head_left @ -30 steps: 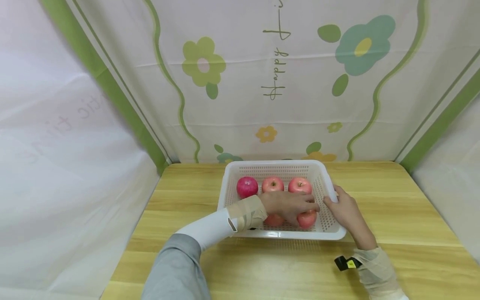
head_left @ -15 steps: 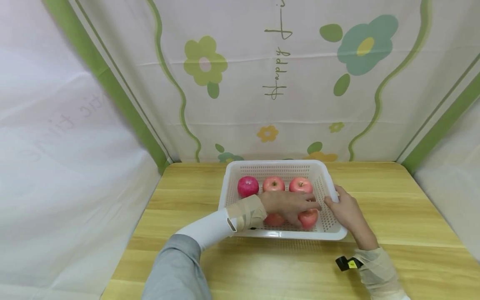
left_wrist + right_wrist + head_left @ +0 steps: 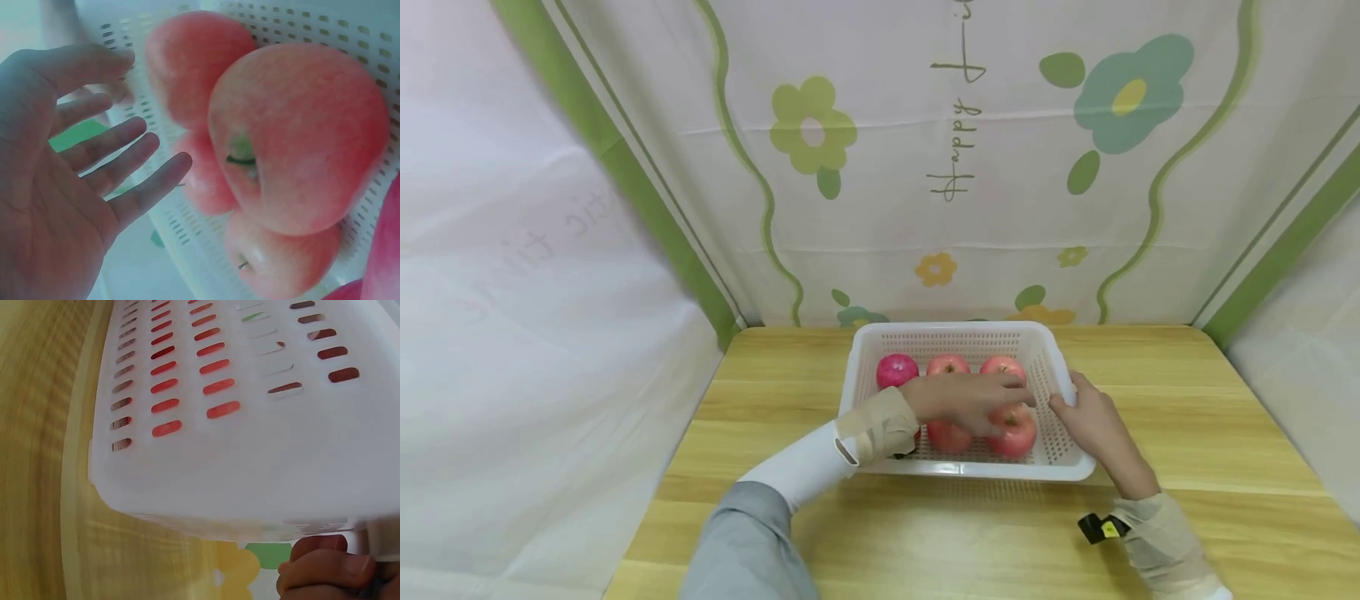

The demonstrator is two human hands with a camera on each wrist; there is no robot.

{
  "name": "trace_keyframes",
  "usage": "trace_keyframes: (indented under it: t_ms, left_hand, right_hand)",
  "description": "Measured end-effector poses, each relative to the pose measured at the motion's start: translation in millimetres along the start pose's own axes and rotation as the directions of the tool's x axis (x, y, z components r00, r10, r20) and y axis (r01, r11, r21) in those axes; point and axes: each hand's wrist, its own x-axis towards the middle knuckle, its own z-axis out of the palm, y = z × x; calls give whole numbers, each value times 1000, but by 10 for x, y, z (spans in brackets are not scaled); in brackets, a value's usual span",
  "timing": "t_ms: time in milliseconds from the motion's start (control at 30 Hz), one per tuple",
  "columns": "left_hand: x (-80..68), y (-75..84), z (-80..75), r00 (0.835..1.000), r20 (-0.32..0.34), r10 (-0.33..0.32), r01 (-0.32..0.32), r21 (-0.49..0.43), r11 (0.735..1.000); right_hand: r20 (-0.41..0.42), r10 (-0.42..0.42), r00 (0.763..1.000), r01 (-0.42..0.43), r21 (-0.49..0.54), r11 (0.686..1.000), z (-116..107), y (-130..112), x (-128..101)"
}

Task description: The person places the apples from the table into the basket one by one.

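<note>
A white perforated plastic basket [image 3: 955, 469] holds several round fruits on the table. Pink-red apples include the front right apple [image 3: 1013, 435], the front middle apple [image 3: 951, 437] and two at the back. A deeper magenta round fruit [image 3: 897, 371] sits back left. Over the basket, my left hand [image 3: 972, 400] hangs above the front right apple; in the left wrist view that hand [image 3: 69, 162] has its fingers spread and holds nothing. My right hand [image 3: 1096, 425] grips the basket's right rim, thumb inside. My left wrist partly hides another fruit at the front left.
The basket stands toward the far edge of the wooden table [image 3: 925, 542]. Behind it hangs a white flowered curtain [image 3: 880, 208], with more white cloth at both sides. A small black device [image 3: 1101, 528] is strapped to the right wrist.
My left hand has risen off the front right apple and drawn slightly back and left, uncovering more of that apple. The right hand keeps its grip on the rim.
</note>
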Motion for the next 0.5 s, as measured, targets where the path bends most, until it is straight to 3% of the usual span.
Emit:
trace_keyframes:
  t_ms: [200,500]
  left_hand:
    - [-220,-41,-86,994,-112,17,-16,10,1000]
    - [-746,-124,-171,969,-234,-77,56,-93,994]
  right_hand:
    - [14,-25,1000,26,-47,999,-40,-12,-8]
    - [82,-61,995,70,-113,991,-149,-17,-27]
